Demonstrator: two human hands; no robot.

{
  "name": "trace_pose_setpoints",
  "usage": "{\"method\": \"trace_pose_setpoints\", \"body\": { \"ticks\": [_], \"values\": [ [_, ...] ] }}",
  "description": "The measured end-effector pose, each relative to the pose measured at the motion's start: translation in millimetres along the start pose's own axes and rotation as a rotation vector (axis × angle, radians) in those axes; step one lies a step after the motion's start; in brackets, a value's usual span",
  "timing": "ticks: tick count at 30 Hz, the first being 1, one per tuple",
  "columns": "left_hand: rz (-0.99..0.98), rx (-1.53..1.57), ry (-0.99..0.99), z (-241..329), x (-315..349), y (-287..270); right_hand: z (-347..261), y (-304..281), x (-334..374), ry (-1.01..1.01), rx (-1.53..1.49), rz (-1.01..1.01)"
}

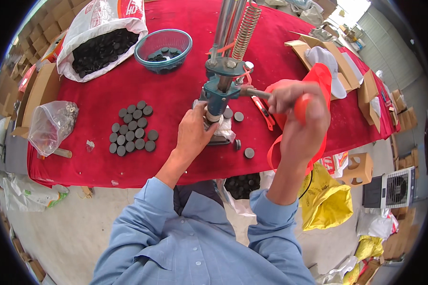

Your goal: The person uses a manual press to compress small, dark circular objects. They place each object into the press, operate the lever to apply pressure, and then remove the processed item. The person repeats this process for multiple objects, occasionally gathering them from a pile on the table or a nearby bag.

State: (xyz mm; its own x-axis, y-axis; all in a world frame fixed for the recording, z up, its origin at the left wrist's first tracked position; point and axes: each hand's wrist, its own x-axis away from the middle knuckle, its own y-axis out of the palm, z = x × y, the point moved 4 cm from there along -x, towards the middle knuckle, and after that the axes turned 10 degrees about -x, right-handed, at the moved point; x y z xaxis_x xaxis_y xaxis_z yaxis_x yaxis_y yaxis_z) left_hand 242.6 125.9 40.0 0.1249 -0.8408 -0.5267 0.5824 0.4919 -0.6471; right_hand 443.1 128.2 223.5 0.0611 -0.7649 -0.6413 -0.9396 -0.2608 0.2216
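A teal hand press point(222, 85) with a steel column and a coil spring stands on the red table point(104, 161). My right hand point(302, 111) grips the orange knob of the press lever, pulled toward me. My left hand point(195, 128) rests at the press base, fingers touching the white part under the ram. A cluster of several dark round discs point(132, 128) lies left of my left hand. A few loose discs point(248, 152) lie by the press base.
A white sack of dark discs point(102, 47) and a clear teal bowl point(163, 47) with a few discs sit at the back left. A plastic bag of small metal parts point(52, 124) lies at the left edge. Cardboard boxes point(366, 90) and a white cap stand right.
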Motion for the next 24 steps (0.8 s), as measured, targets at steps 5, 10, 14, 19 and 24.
{"method": "trace_pose_setpoints", "body": {
  "ticks": [5,10,14,19,24],
  "values": [
    [-0.043,-0.084,0.017,-15.5,9.4,-24.6,20.3,-13.9,87.2,-0.183,-0.038,-0.07],
    [-0.197,-0.7,-0.042,-61.8,39.4,-74.7,42.4,-16.1,139.6,-0.142,-0.04,0.101],
    [-0.197,-0.713,-0.029,-80.1,63.7,-84.7,37.2,-14.5,122.7,-0.183,-0.041,0.014],
    [-0.125,-0.428,-0.032,-89.7,62.9,-82.5,17.4,-12.2,85.5,-0.225,0.009,-0.07],
    [-0.045,-0.104,-0.074,-42.5,30.0,-53.5,-3.6,-4.3,12.3,-0.035,0.012,-0.033]
  ]
}}
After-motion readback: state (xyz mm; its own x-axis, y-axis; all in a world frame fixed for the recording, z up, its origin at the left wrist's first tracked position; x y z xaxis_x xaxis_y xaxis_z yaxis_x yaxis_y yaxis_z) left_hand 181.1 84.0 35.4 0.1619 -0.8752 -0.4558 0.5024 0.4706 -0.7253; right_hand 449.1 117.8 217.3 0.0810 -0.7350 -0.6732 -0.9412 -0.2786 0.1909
